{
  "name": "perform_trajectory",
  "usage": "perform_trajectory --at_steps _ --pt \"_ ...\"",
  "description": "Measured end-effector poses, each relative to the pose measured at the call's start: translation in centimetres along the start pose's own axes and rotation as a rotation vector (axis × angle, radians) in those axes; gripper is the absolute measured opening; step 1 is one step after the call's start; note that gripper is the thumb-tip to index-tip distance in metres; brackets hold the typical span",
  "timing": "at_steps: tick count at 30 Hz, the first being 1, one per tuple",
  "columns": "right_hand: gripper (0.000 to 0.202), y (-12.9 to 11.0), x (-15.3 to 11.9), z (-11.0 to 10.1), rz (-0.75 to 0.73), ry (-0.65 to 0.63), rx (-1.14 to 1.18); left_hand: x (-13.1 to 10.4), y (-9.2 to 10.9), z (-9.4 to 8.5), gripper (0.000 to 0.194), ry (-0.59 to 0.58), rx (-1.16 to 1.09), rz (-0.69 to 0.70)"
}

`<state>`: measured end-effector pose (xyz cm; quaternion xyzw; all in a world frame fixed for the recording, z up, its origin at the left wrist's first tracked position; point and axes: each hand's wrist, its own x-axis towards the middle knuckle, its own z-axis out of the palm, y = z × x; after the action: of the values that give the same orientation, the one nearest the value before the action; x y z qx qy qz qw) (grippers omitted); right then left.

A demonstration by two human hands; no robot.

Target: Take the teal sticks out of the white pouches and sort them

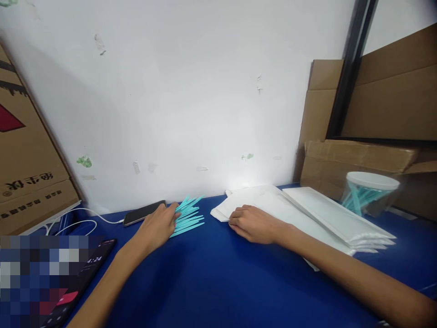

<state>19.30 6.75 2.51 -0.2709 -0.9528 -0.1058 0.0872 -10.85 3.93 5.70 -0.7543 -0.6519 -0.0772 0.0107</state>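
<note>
A fanned bunch of thin turquoise plastic sticks with pointed tips lies low over the blue table. My left hand has its fingers closed around the left end of that bunch. The held ends are hidden by the fingers. My right hand rests at the near left edge of a flat white bag, its fingers curled and pinching that edge. Beneath my right forearm the bag continues to the right. A stack of flat white pouches with clear edges overlaps it.
A clear tub with a white lid, holding more turquoise sticks, stands at the right. Cardboard boxes flank it. A phone on a white cable lies by the wall, another phone at front left. A printed carton stands left.
</note>
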Motion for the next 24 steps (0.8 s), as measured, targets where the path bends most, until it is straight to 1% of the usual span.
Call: perform_trajectory --at_steps 4,8,11,14,18,21,22,24 --pt "0.036 0.0 -0.1 0.0 -0.001 0.003 0.0 0.1 -0.4 0.6 0.03 0.079 -0.142 0.053" --pt "0.037 0.0 -0.1 0.0 0.003 -0.002 -0.005 0.2 -0.5 1.0 0.031 0.061 -0.214 0.096" --pt "0.036 -0.1 -0.1 0.0 0.006 -0.006 0.007 0.2 -0.2 1.0 0.032 0.042 -0.152 0.07" --pt "0.036 -0.2 -0.1 -0.1 0.012 -0.013 0.019 0.1 0.3 1.1 0.036 0.02 -0.09 0.009" --pt "0.036 -0.2 -0.1 -0.2 0.021 -0.023 0.025 0.1 0.7 1.3 0.049 0.032 -0.082 -0.013" --pt "0.036 -0.1 -0.1 -0.2 0.023 -0.025 0.031 0.3 0.4 1.7 0.059 0.014 -0.087 -0.025" --pt "0.036 -0.1 -0.1 -0.2 0.022 -0.026 0.034 0.4 0.2 1.9 0.059 0.002 -0.077 -0.02" --pt "0.036 -0.1 -0.1 -0.2 0.024 -0.029 0.041 0.6 -0.1 2.3 0.052 -0.036 -0.031 0.009"
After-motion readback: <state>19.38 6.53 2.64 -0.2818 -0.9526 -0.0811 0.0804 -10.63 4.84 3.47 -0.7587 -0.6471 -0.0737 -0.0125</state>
